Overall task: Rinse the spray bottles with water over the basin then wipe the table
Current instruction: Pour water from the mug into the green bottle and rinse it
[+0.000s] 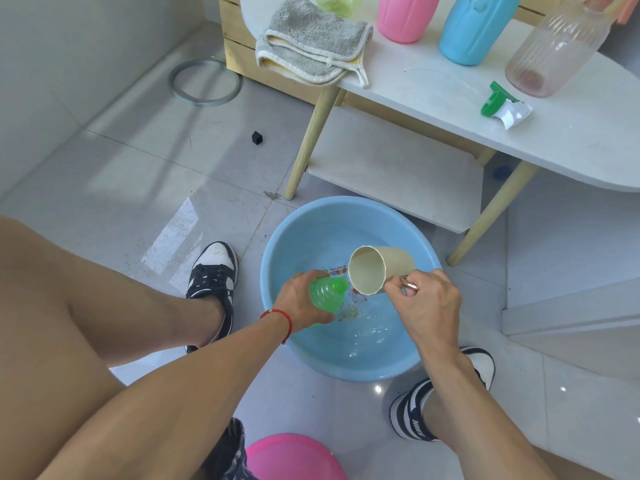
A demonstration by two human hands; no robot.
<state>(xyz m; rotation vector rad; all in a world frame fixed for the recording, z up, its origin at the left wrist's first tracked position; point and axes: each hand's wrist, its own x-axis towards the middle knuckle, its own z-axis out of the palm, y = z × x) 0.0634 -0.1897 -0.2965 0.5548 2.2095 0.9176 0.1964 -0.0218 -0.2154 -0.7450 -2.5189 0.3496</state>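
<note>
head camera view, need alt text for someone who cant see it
Over a blue basin on a tiled floor, a person's left hand grips a green spray bottle while the right hand tips a beige cup toward its opening. Behind, a white table holds a grey cloth, pink, blue and clear bottles, and a green spray head.

Left hand [300,301] around green bottle [327,293], right hand [426,303] tilting beige cup [377,269] over blue basin [277,261].

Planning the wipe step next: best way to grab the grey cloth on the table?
Pinch the cloth from above at its folded corner hanging over the table edge. It lies flat in layers, and that overhang leaves room for fingers underneath. The nearest bottles stand clear of that side.
</note>
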